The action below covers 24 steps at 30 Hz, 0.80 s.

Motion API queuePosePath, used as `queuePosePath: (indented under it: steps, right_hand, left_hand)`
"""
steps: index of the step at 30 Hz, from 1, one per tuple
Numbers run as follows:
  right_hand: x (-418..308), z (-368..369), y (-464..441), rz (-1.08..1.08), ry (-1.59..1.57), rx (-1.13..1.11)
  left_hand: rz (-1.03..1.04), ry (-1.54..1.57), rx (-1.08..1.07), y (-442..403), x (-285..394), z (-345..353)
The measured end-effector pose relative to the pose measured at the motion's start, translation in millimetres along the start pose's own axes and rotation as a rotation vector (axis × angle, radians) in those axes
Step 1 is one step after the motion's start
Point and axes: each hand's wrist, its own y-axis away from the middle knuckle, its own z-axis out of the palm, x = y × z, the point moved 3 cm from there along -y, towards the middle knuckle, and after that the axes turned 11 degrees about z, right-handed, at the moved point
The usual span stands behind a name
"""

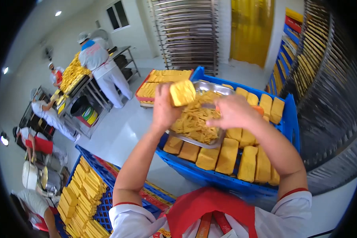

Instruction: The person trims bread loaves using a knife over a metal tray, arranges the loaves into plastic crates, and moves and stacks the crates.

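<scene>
Head camera, one. Worn on the person's head; looks forward and steeply down over the red apron (186,210) at the lower edge. Wide, curved field, dark rounded border. Near: left hand (164,109), right hand (232,111) and metal tray (220,137), about mid-frame. Farther: tall rack (184,35), top; co-workers (95,57), left, small, some tilted by the lens.

Held block (183,93) is showing bright yellow with browner edges; loose scraps (195,123) are showing yellow-tan, tray (217,88) is gleaming plain silver. Big crate (292,119) is showing solid blue, its blocks (227,155) golden with darker brownish patches. Smaller crate (141,96) is reading red. Wearer's apron (210,210) is reading red, shirt (133,219) white with red cuffs (129,204). Strip curtain (250,31) is glowing amber-yellow.
</scene>
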Motion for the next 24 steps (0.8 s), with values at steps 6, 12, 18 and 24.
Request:
queuePosePath:
  steps: [6,12,18,24]
  right_hand:
    - [92,-86,63,0.387,-0.085,0.291]
    - [140,-100,152,0.444,-0.354,0.475]
    - [168,-82,230,0.536,-0.490,0.472]
    - [186,-50,284,0.714,-0.557,0.332]
  left_hand:
    - [-0.339,0.598,-0.317,-55,97,44]
    - [-0.326,0.581,-0.719,-72,196,174]
    - [-0.043,0.317,-1.026,-34,264,257]
    - [0.096,0.184,-1.002,-15,304,197]
